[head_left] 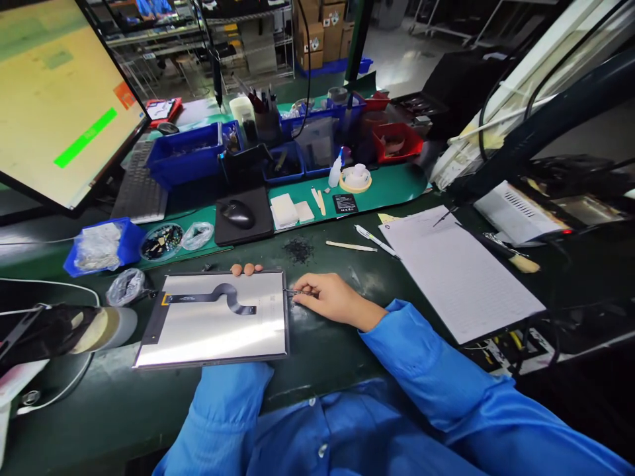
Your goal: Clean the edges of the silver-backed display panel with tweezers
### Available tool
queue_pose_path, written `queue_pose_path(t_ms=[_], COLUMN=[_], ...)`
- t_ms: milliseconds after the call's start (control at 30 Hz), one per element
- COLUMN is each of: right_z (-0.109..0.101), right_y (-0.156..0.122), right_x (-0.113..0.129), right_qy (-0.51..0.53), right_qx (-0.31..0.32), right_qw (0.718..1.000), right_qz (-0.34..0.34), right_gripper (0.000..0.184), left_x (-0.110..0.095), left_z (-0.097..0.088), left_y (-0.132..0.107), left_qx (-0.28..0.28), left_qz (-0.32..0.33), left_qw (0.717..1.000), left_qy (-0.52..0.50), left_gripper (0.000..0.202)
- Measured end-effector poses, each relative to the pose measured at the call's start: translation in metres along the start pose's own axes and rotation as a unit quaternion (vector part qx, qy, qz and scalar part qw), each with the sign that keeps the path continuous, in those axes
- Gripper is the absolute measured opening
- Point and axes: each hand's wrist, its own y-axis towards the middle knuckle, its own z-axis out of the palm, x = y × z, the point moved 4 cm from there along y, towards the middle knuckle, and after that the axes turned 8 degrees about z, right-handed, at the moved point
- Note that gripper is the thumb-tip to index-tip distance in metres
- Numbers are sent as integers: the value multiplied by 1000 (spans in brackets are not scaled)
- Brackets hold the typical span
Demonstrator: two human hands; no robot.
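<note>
A flat silvery display panel [198, 337] with a dark ribbon cable [233, 299] on its back is tilted above the dark green bench. My left hand [247, 269] grips it from beneath; only the fingertips show over the far edge, and the palm is hidden. In my right hand [332, 297], the fingers are closed on thin metal tweezers [300, 291]. Their tips meet the panel's right edge, though whether they pinch anything there is too small to tell. Just beyond the panel lies a pile of small black scraps [298, 249].
Right of my hand lie a wooden stick [351, 246], a white pen [376, 240] and lined paper [466, 277]. Blue bins [186, 158], a mouse [237, 213] and a glue bottle [335, 170] stand at the back. A monitor [64, 86] and a round container [119, 327] are left.
</note>
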Motion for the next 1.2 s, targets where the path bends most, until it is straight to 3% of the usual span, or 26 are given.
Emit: queue_pose_path(t_ms=[167,333,433,533,667,800,867,1033,1200], right_z=[-1,0,-1,-1,1,0,0,0,-2], right_y=[-2,-1,-2,-2,-1,-1,-2,-1,-3], right_x=[7,0,3,7,0,3,5,2,8], right_qy=[-26,9,-14,-31,3,-32,-50,-6,-49], right_qx=[2,3,-1,9,11,-5,6,13,9], right_qw=[996,1000,998,996,1000,997,995,1000,995], right_qz=[-88,-19,-59,-84,-13,-69,-91,-10,-83], right_gripper=[19,12,9,18,14,10,17,10,14], left_x=[-1,1,2,3,3,3,4,3,1], left_z=[2,-6,-12,-14,-16,-22,-24,-22,-21], left_y=[-3,-3,0,2,3,6,8,7,7], left_qx=[-7,16,29,47,55,52,51,68,71], left_qz=[11,-11,-7,-14,-28,-16,1,7,2], left_qw=[1000,1000,999,998,997,998,999,998,997], left_qy=[22,-6,-21,-40,-46,-25,-10,-15,-23], left_gripper=[38,39,37,37,38,39,42,43,41])
